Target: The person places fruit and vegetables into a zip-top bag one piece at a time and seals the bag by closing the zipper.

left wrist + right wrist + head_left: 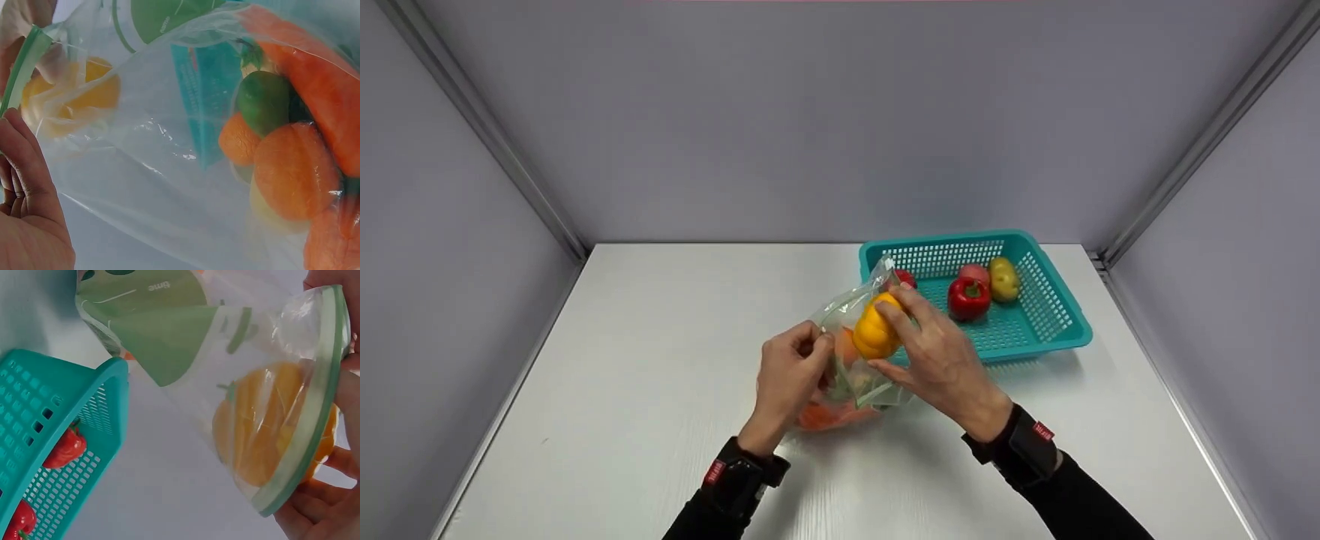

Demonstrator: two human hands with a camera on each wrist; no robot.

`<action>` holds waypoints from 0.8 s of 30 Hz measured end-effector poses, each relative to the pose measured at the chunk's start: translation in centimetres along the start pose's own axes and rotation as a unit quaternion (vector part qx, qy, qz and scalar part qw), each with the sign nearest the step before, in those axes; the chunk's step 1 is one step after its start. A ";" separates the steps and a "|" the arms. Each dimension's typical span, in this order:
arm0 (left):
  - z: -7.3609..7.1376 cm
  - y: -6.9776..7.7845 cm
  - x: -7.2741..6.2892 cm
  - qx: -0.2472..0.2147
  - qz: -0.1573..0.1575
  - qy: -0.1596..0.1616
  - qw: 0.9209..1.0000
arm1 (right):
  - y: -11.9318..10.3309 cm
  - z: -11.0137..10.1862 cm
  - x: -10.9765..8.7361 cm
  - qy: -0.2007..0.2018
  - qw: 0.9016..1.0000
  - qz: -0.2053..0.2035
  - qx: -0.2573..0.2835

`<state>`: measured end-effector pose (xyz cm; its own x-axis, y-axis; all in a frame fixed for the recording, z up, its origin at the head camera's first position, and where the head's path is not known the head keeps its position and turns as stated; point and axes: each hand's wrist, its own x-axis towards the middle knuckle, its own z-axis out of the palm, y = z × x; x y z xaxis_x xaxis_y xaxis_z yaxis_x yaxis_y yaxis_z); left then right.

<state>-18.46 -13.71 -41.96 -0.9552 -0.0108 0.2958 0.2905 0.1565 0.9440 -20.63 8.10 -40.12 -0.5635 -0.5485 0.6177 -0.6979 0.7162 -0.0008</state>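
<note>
My left hand (793,367) pinches the rim of a clear zip bag (140,185) with a green seal strip. My right hand (941,360) grips a yellow bell pepper (876,330) at the bag's mouth. Through the film in the right wrist view, most of the pepper (253,422) shows inside the seal line, with the fingers still round its outer end. Lower in the bag, the left wrist view shows a carrot-like orange piece (315,84), a green round fruit (263,102), a small orange (241,139) and a larger orange fruit (295,171).
A teal plastic basket (1069,341) stands at the back right, just beyond the bag. It holds a red bell pepper (969,298), a pinkish-red round item (975,273), a yellow-green fruit (1003,279) and another red pepper (66,449). Grey walls (840,120) border the white table (660,360).
</note>
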 end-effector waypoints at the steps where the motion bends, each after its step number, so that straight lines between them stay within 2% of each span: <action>1: 0.0 0.0 0.0 0.000 0.000 -0.001 1.000 | 0.1 0.2 0.0 -0.002 1.000 -0.005 -0.003; 5: 0.0 -0.1 0.0 0.000 0.000 0.000 1.000 | 0.5 0.8 -0.1 -0.006 1.000 -0.021 -0.006; 9: 0.0 -0.4 0.1 -0.002 -0.002 0.005 1.000 | 1.0 1.1 -0.6 0.022 1.000 -0.016 0.008; 13: -0.2 -0.8 0.2 -0.006 0.004 0.011 1.000 | 1.5 0.8 -1.0 0.051 0.996 0.041 0.057; 18: -0.4 -1.1 0.2 -0.011 0.004 0.013 1.000 | 2.6 0.2 -1.3 0.059 0.983 0.127 0.115; 24: -0.4 -1.3 0.0 -0.005 -0.006 0.016 1.000 | 4.5 -0.2 -1.7 0.057 0.974 0.179 0.130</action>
<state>-18.78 -14.35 -43.16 -0.9562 -0.0434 0.2895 0.2806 0.1470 0.9485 -22.73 12.29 -41.02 -0.7486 -0.2222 0.6246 -0.5632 0.7103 -0.4223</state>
